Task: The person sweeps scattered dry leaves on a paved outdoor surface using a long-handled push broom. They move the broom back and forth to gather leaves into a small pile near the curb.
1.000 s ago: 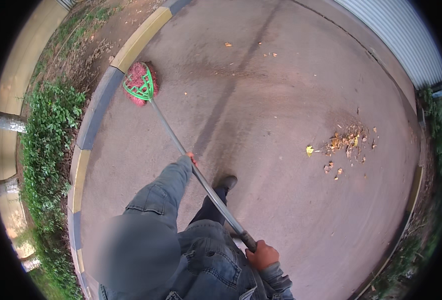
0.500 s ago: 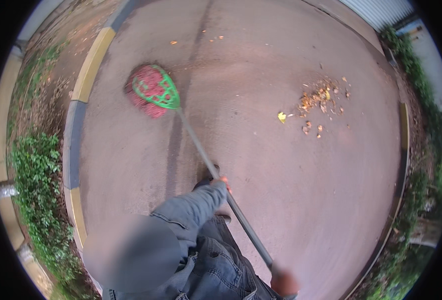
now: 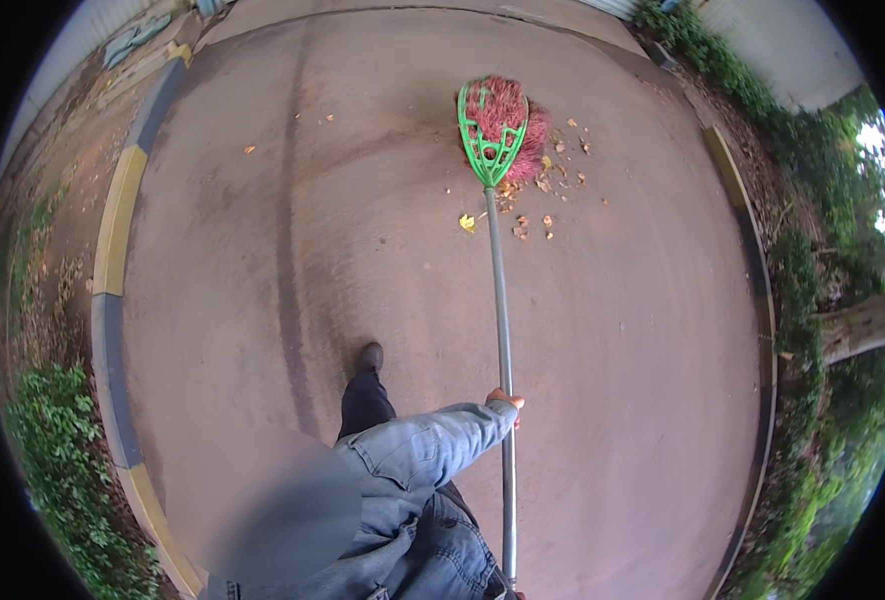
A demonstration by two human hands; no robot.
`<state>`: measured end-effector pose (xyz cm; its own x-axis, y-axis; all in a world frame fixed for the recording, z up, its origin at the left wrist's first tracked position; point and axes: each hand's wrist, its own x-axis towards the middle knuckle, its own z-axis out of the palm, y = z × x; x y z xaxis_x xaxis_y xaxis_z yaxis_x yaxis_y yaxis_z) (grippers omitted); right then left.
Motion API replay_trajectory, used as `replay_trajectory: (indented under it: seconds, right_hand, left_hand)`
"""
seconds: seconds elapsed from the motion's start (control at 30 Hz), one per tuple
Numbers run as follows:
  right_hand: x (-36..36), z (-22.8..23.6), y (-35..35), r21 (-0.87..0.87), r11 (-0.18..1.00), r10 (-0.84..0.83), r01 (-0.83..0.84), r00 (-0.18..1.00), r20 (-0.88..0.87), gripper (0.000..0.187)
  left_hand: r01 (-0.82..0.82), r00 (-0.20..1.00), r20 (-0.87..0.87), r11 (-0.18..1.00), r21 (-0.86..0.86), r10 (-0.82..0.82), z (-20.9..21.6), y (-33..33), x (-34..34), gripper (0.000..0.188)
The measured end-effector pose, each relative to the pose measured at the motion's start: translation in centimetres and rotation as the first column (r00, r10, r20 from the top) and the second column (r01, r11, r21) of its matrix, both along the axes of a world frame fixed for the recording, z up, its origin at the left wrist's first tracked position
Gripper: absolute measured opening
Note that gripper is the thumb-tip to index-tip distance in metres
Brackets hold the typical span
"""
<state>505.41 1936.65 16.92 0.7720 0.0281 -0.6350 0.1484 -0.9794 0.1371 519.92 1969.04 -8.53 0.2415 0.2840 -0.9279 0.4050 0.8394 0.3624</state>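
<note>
A long-handled broom with a green openwork plastic head and red bristles reaches out ahead of me. Its grey pole runs back toward my body. My left hand is wrapped round the middle of the pole, its arm in a grey-blue sleeve. Of my right hand only a sliver shows at the lower edge, at the rear end of the pole. The bristles rest on the pavement against a scatter of dry brown leaves, covering part of it. A yellow leaf lies left of the pole.
Paved ground spreads around me, with a dark strip along it. A yellow and grey curb borders the left, with bushes beyond. Another curb and greenery line the right. One shoe shows in front of me.
The broom head has swung from the far left across to the right, onto the leaf scatter. My left hand has moved right with the pole, and my right hand has dropped mostly out of view.
</note>
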Motion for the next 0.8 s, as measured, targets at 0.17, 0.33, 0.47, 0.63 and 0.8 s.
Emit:
replay_trajectory:
  seconds: [0.17,0.33,0.47,0.63,0.8]
  right_hand:
    - [-1.3,-2.1,-7.0,0.038,0.999,-0.024,0.027,0.996,-0.086,0.028]
    - [-0.6,-5.2,-11.2,0.065,0.997,0.041,-0.029,0.978,-0.203,0.031]
    - [1.8,-7.6,-10.8,0.092,0.983,0.180,-0.161,0.948,-0.263,0.034]
    - [2.8,-6.0,1.9,0.195,0.868,0.475,-0.457,0.878,-0.054,0.024]
    - [0.5,-5.4,18.7,0.303,0.728,0.651,-0.615,0.759,-0.025,0.017]
  left_hand:
    - [-0.083,0.987,0.141,0.996,0.035,0.078,2.1,-3.3,-2.2,0.019]
    - [-0.192,0.981,0.053,0.980,0.053,0.189,2.1,-3.2,-6.9,0.020]
    - [-0.370,0.928,0.061,0.929,0.018,0.369,0.0,0.4,-11.6,0.017]
    - [-0.625,0.780,0.027,0.780,-0.002,0.625,-2.6,8.7,-19.5,0.013]
    - [-0.799,0.601,-0.015,0.601,0.014,0.799,-7.2,19.6,-31.1,0.012]
